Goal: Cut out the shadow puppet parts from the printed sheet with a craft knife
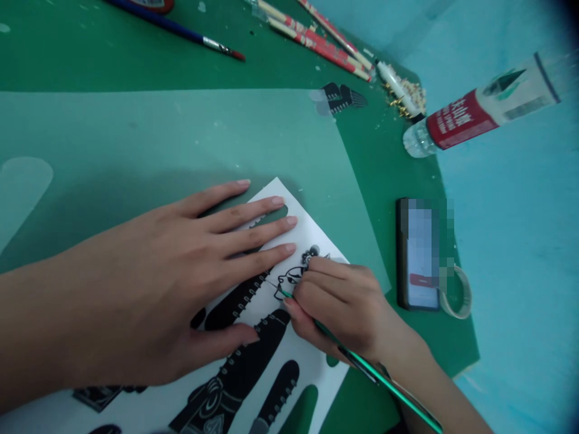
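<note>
A white printed sheet [312, 226] lies on a pale translucent mat. It bears black figure parts and a line-drawn face [289, 278] in profile. My left hand [190, 265] rests flat across the sheet, fingers spread, left of the face. Pinched in my right hand [339, 301] is a slim, shiny green craft knife [384, 380], its thin tip at the mouth and chin of the face. Part of the headdress is hidden behind my right knuckles. Through cut-out openings in the sheet, such as a long one [303, 410] near the bottom, green shows.
On the green table [362, 157] lie a blue paintbrush [181, 30], red-wrapped chopsticks [316, 42] and black cut-out pieces [341, 99]. A red-labelled bottle [465, 117], a phone [420, 253] and a tape roll [464, 292] are on the right. The translucent mat [181, 132] spreads leftward.
</note>
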`<state>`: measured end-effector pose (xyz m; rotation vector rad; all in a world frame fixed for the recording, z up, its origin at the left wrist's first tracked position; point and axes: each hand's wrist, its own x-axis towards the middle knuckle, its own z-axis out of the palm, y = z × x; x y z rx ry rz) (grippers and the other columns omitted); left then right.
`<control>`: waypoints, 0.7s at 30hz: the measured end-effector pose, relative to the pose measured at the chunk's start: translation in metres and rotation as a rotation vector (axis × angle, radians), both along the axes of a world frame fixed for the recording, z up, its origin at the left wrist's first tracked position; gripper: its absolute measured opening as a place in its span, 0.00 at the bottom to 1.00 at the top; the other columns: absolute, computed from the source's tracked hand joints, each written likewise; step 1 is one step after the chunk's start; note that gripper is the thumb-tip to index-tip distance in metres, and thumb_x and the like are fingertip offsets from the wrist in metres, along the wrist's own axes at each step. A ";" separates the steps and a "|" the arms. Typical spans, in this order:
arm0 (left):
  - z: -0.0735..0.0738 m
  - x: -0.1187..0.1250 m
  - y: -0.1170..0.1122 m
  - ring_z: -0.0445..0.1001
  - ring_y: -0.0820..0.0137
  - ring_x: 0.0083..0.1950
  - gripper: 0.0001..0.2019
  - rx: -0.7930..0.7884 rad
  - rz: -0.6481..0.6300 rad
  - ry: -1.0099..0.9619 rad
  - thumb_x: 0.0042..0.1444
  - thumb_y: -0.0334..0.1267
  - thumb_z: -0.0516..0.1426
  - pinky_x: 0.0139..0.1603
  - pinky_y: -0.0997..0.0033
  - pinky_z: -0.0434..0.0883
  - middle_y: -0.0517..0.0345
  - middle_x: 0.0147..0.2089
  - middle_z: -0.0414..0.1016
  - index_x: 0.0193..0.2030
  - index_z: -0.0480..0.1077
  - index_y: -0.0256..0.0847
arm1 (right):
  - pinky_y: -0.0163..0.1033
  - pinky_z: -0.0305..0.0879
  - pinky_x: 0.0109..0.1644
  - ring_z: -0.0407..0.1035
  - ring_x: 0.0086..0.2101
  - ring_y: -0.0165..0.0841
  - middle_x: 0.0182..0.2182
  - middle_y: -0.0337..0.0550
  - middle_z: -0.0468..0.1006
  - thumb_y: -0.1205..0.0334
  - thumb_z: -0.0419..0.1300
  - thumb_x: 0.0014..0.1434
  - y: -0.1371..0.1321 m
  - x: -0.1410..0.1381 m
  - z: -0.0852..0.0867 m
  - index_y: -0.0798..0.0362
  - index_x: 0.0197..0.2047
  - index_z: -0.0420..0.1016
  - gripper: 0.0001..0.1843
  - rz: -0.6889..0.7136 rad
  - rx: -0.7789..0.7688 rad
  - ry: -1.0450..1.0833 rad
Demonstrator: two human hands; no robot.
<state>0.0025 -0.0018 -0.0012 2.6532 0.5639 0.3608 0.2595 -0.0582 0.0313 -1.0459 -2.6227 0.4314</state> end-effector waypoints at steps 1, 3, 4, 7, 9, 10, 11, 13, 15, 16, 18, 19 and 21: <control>0.000 0.000 0.000 0.48 0.57 0.85 0.37 0.016 -0.001 0.009 0.70 0.61 0.54 0.87 0.55 0.34 0.67 0.83 0.53 0.81 0.56 0.50 | 0.41 0.55 0.29 0.59 0.27 0.32 0.23 0.36 0.67 0.69 0.55 0.75 0.000 0.000 0.000 0.50 0.26 0.66 0.21 -0.002 -0.003 -0.001; 0.000 0.000 0.000 0.46 0.59 0.85 0.38 0.046 -0.004 0.009 0.69 0.63 0.53 0.87 0.56 0.32 0.66 0.84 0.52 0.81 0.56 0.50 | 0.41 0.55 0.29 0.59 0.27 0.32 0.22 0.36 0.67 0.69 0.55 0.75 0.000 0.000 0.000 0.50 0.26 0.66 0.21 -0.004 -0.013 0.007; 0.000 0.000 0.000 0.45 0.60 0.86 0.38 0.055 -0.009 0.015 0.70 0.63 0.53 0.87 0.56 0.32 0.66 0.84 0.51 0.81 0.55 0.51 | 0.41 0.55 0.29 0.59 0.27 0.32 0.22 0.36 0.67 0.68 0.54 0.75 0.001 0.000 0.001 0.50 0.26 0.66 0.22 -0.004 -0.024 0.022; -0.001 -0.001 0.000 0.44 0.60 0.86 0.39 0.053 -0.008 0.019 0.69 0.63 0.52 0.87 0.55 0.33 0.68 0.84 0.49 0.82 0.53 0.53 | 0.40 0.55 0.29 0.57 0.27 0.32 0.22 0.37 0.67 0.69 0.54 0.74 0.003 0.003 0.003 0.50 0.26 0.66 0.22 -0.014 -0.043 0.091; -0.002 -0.001 0.000 0.45 0.59 0.86 0.39 0.044 0.000 0.010 0.69 0.65 0.53 0.87 0.54 0.34 0.69 0.84 0.50 0.82 0.53 0.54 | 0.40 0.53 0.28 0.56 0.26 0.32 0.22 0.37 0.67 0.70 0.56 0.73 0.005 0.006 0.004 0.50 0.25 0.65 0.21 -0.028 -0.040 0.105; -0.002 -0.001 0.000 0.46 0.58 0.85 0.40 0.042 0.003 0.003 0.68 0.66 0.53 0.87 0.55 0.34 0.68 0.84 0.51 0.82 0.53 0.54 | 0.40 0.53 0.28 0.56 0.26 0.32 0.21 0.37 0.67 0.70 0.56 0.73 0.006 0.006 0.004 0.50 0.25 0.65 0.21 -0.031 -0.037 0.097; -0.002 -0.001 0.000 0.47 0.58 0.85 0.41 0.045 0.005 -0.003 0.68 0.66 0.52 0.87 0.56 0.34 0.68 0.83 0.52 0.82 0.53 0.53 | 0.40 0.52 0.27 0.55 0.26 0.32 0.21 0.36 0.66 0.70 0.57 0.73 0.006 0.007 0.004 0.50 0.25 0.65 0.21 -0.031 -0.036 0.088; -0.002 -0.001 0.000 0.49 0.57 0.85 0.42 0.057 0.020 -0.007 0.68 0.67 0.51 0.87 0.58 0.34 0.68 0.83 0.54 0.83 0.51 0.51 | 0.41 0.51 0.28 0.55 0.26 0.32 0.21 0.36 0.64 0.69 0.57 0.74 0.008 0.006 0.004 0.50 0.26 0.64 0.22 -0.022 -0.041 0.075; -0.002 -0.001 -0.001 0.51 0.58 0.84 0.43 0.067 0.033 -0.006 0.68 0.68 0.50 0.87 0.60 0.33 0.68 0.82 0.55 0.83 0.50 0.50 | 0.41 0.51 0.28 0.55 0.26 0.32 0.21 0.36 0.63 0.68 0.56 0.75 0.008 0.005 0.003 0.50 0.26 0.64 0.22 -0.011 -0.045 0.072; -0.003 -0.001 -0.002 0.51 0.59 0.84 0.44 0.066 0.037 -0.004 0.68 0.68 0.51 0.87 0.61 0.33 0.68 0.82 0.55 0.83 0.49 0.49 | 0.41 0.51 0.28 0.55 0.26 0.32 0.21 0.36 0.63 0.68 0.56 0.75 0.009 0.005 0.003 0.50 0.26 0.64 0.22 -0.009 -0.045 0.072; -0.003 -0.001 -0.002 0.50 0.61 0.84 0.44 0.065 0.041 -0.004 0.68 0.69 0.51 0.87 0.62 0.33 0.67 0.82 0.55 0.83 0.49 0.49 | 0.41 0.51 0.29 0.56 0.26 0.32 0.21 0.36 0.63 0.68 0.56 0.75 0.009 0.004 0.002 0.50 0.26 0.64 0.23 -0.005 -0.051 0.072; -0.003 -0.001 -0.002 0.50 0.62 0.85 0.44 0.067 0.042 -0.006 0.68 0.69 0.52 0.86 0.62 0.33 0.67 0.82 0.55 0.83 0.49 0.50 | 0.41 0.52 0.29 0.56 0.26 0.32 0.21 0.36 0.63 0.68 0.56 0.76 0.009 0.004 0.002 0.50 0.26 0.64 0.23 -0.004 -0.051 0.073; -0.004 -0.001 -0.002 0.49 0.61 0.85 0.45 0.078 0.040 -0.012 0.68 0.69 0.52 0.86 0.60 0.33 0.66 0.83 0.54 0.83 0.49 0.49 | 0.41 0.52 0.29 0.55 0.26 0.32 0.21 0.35 0.63 0.68 0.56 0.76 0.008 0.004 0.002 0.50 0.26 0.64 0.23 -0.005 -0.048 0.073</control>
